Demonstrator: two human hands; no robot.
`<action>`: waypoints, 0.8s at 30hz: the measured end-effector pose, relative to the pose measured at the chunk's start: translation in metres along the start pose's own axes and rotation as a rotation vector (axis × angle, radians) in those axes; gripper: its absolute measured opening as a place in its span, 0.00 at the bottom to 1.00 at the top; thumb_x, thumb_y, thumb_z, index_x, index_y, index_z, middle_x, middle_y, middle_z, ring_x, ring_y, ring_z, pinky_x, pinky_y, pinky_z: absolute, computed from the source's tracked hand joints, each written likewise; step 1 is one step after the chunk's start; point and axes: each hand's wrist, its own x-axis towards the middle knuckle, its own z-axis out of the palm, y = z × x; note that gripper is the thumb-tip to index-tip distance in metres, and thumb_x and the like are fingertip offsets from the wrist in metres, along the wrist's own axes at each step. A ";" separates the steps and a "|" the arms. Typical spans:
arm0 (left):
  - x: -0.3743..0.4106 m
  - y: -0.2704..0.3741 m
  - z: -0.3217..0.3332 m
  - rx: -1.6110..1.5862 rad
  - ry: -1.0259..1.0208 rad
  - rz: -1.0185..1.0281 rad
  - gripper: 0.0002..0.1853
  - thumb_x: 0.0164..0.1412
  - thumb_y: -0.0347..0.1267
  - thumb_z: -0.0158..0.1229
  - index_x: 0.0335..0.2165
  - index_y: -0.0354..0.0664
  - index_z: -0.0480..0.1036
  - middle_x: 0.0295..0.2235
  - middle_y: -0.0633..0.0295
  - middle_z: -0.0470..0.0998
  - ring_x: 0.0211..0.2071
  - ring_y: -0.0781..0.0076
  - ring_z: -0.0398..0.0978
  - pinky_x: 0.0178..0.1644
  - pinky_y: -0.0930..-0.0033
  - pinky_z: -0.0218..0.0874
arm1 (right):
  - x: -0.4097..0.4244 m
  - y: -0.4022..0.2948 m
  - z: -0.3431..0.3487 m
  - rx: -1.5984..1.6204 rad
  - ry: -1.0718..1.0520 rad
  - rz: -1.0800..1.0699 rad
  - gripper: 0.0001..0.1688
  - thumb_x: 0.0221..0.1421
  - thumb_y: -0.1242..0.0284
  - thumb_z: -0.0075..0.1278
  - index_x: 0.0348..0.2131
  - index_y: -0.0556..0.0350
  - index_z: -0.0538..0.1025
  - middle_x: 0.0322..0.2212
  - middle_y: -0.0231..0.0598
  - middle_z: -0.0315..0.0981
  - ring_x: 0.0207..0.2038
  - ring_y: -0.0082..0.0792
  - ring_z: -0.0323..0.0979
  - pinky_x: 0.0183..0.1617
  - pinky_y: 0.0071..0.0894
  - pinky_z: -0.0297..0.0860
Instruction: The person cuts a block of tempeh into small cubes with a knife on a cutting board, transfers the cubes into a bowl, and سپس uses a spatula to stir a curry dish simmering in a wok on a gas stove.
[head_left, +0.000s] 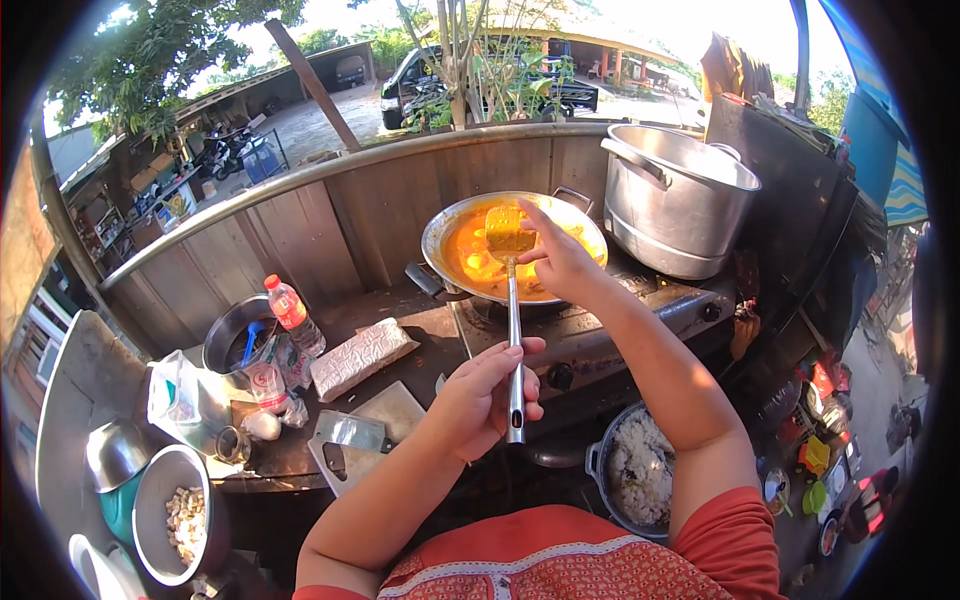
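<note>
My left hand (491, 394) is closed around the steel handle of a metal spatula (514, 322). The spatula's broad blade, coated in orange sauce, is raised over a wide metal wok (433, 244). Orange sauce with pale rounded pieces (475, 261) fills the wok, which sits on a gas stove (559, 345). My right hand (559, 259) is just right of the blade, its index finger extended and the other fingers partly bent. No object is seen in it; whether a fingertip touches the blade I cannot tell.
A large aluminium pot (675, 202) stands right of the wok. Below the stove is a pot of rice (641, 469). Left on the counter are a cleaver (351, 430) on a cutting board (394, 412), a wrapped block (362, 358), a plastic bottle (296, 315) and a dark pan (225, 341).
</note>
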 end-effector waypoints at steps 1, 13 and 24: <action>0.001 -0.001 -0.001 -0.001 0.004 0.002 0.19 0.63 0.37 0.42 0.47 0.35 0.61 0.20 0.64 0.71 0.17 0.78 0.71 0.21 0.80 0.63 | -0.003 -0.003 -0.002 0.164 0.058 0.036 0.46 0.43 0.89 0.34 0.61 0.46 0.46 0.50 0.55 0.58 0.40 0.37 0.74 0.45 0.29 0.67; 0.012 -0.008 -0.013 -0.101 -0.070 -0.031 0.18 0.62 0.36 0.44 0.47 0.36 0.62 0.21 0.61 0.72 0.20 0.73 0.73 0.25 0.76 0.66 | -0.161 -0.196 -0.011 1.391 -0.327 -0.510 0.49 0.56 0.85 0.36 0.62 0.32 0.29 0.50 0.69 0.56 0.44 0.45 0.71 0.51 0.43 0.65; 0.042 -0.030 0.009 -0.108 -0.145 -0.094 0.12 0.64 0.35 0.42 0.42 0.40 0.62 0.27 0.59 0.74 0.29 0.66 0.76 0.29 0.74 0.70 | -0.145 -0.150 -0.067 0.234 0.210 -0.053 0.36 0.53 0.74 0.46 0.59 0.52 0.52 0.36 0.48 0.66 0.26 0.28 0.67 0.32 0.28 0.66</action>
